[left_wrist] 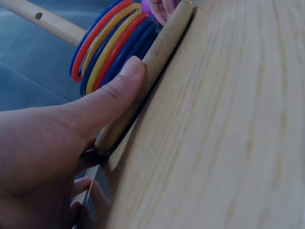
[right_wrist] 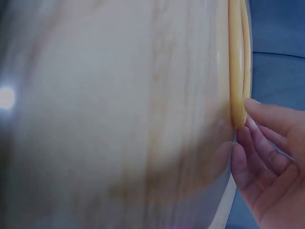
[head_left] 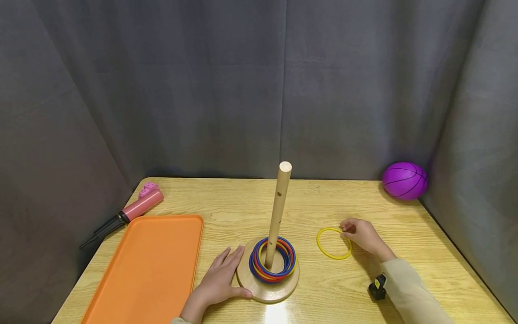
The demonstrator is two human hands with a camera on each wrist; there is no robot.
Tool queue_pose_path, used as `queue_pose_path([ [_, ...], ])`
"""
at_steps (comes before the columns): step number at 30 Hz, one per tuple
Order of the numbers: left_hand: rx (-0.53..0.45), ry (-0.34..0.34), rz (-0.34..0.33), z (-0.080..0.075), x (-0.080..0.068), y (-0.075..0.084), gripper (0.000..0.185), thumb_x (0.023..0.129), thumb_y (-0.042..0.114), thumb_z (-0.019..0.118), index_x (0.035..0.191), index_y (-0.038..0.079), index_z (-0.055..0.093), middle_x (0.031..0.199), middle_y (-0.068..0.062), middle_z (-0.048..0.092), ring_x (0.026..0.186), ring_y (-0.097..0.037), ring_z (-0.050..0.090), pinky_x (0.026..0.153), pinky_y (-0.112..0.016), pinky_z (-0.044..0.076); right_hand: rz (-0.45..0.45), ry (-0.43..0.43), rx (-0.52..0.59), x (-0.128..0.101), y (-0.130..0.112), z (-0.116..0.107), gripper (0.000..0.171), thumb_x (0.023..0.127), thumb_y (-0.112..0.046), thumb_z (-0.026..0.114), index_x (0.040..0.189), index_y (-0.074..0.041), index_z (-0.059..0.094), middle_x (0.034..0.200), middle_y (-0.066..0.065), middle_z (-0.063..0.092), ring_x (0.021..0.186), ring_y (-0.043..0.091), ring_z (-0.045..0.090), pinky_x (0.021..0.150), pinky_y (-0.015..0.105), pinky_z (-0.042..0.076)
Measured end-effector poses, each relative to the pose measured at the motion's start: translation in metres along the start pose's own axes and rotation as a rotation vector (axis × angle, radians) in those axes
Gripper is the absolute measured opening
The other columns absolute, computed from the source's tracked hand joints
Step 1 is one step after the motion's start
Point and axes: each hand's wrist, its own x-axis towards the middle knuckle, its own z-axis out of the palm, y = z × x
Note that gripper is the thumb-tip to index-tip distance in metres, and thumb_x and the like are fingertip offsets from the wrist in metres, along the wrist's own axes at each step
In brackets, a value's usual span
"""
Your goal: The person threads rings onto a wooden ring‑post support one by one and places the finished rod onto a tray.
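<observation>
A wooden peg [head_left: 278, 211] rises from a round wooden base [head_left: 267, 294], with a stack of blue, red and yellow rings [head_left: 272, 279] around its foot. My left hand [head_left: 218, 279] rests against the left side of the base, fingers straight and spread. In the left wrist view the thumb [left_wrist: 107, 98] lies on the base's rim, below the ring stack [left_wrist: 112, 47]. To the right of the base, my right hand [head_left: 364, 236] pinches a single yellow ring [head_left: 333, 257] by its right side. The right wrist view shows that yellow ring [right_wrist: 237, 62] at the thumb and fingertips.
An orange tray [head_left: 149, 261] lies left of my left hand. Beyond it are a pink-and-black hand pump [head_left: 141, 204] and a small pink object [head_left: 148, 189]. A purple ball [head_left: 404, 181] sits at the back right corner. A small black object [head_left: 377, 288] is beside my right sleeve.
</observation>
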Motion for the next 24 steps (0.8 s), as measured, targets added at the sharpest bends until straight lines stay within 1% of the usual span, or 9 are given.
queue_pose_path([
  [3, 0.002, 0.001, -0.002, 0.000, 0.000, 0.000, 0.117, 0.066, 0.062, 0.076, 0.155, 0.009, 0.021, 0.161, -0.011, 0.025, 0.148, -0.042, 0.015, 0.115, -0.066, 0.019, -0.008, 0.001, -0.034, 0.001, -0.001, 0.000, 0.014, 0.083, -0.001, 0.070, 0.097, 0.002, 0.069, 0.080, 0.004, 0.068, 0.073, 0.010, 0.059, 0.062, 0.020, 0.046],
  [6, -0.001, 0.000, -0.006, 0.000, 0.000, 0.000, 0.117, 0.066, 0.062, 0.076, 0.155, 0.009, 0.020, 0.161, -0.011, 0.025, 0.148, -0.042, 0.015, 0.115, -0.066, 0.018, -0.011, 0.002, -0.066, 0.002, -0.002, 0.000, 0.009, 0.083, 0.000, 0.069, 0.092, 0.000, 0.070, 0.077, 0.003, 0.068, 0.071, 0.009, 0.057, 0.061, 0.021, 0.044],
  [12, 0.000, 0.001, -0.003, 0.000, 0.000, 0.001, 0.117, 0.066, 0.062, 0.076, 0.155, 0.009, 0.021, 0.161, -0.011, 0.025, 0.148, -0.042, 0.015, 0.116, -0.065, 0.017, -0.004, 0.015, -0.086, -0.001, -0.002, -0.001, 0.008, 0.083, -0.001, 0.068, 0.088, -0.002, 0.074, 0.079, 0.005, 0.071, 0.073, 0.011, 0.059, 0.063, 0.022, 0.046],
  [15, 0.001, 0.001, -0.001, -0.001, 0.000, 0.001, 0.117, 0.066, 0.061, 0.076, 0.155, 0.009, 0.021, 0.161, -0.011, 0.025, 0.148, -0.043, 0.015, 0.116, -0.065, 0.016, 0.027, 0.007, -0.032, -0.003, -0.003, -0.002, 0.009, 0.085, -0.001, 0.067, 0.090, -0.002, 0.074, 0.082, 0.008, 0.071, 0.074, 0.012, 0.060, 0.060, 0.023, 0.050],
  [19, -0.007, 0.001, 0.002, -0.001, 0.000, 0.002, 0.117, 0.066, 0.060, 0.077, 0.155, 0.008, 0.021, 0.160, -0.012, 0.025, 0.148, -0.043, 0.015, 0.116, -0.065, 0.015, 0.090, -0.022, 0.091, -0.006, -0.006, -0.007, 0.013, 0.089, -0.002, 0.064, 0.098, 0.003, 0.071, 0.089, 0.016, 0.070, 0.076, 0.016, 0.064, 0.055, 0.023, 0.055],
  [22, -0.011, 0.000, 0.000, -0.002, 0.000, 0.003, 0.117, 0.066, 0.060, 0.077, 0.155, 0.008, 0.021, 0.161, -0.012, 0.025, 0.148, -0.043, 0.014, 0.116, -0.065, 0.015, 0.140, -0.029, 0.162, -0.007, -0.009, -0.011, 0.017, 0.091, -0.003, 0.062, 0.104, 0.004, 0.069, 0.097, 0.021, 0.069, 0.079, 0.018, 0.067, 0.058, 0.025, 0.058],
  [24, -0.013, -0.002, 0.000, -0.002, -0.001, 0.003, 0.117, 0.066, 0.060, 0.077, 0.155, 0.008, 0.021, 0.161, -0.012, 0.025, 0.148, -0.043, 0.014, 0.116, -0.066, 0.015, 0.150, -0.030, 0.195, -0.008, -0.012, -0.014, 0.018, 0.093, -0.003, 0.061, 0.107, 0.005, 0.067, 0.101, 0.024, 0.067, 0.081, 0.019, 0.067, 0.059, 0.025, 0.058],
])
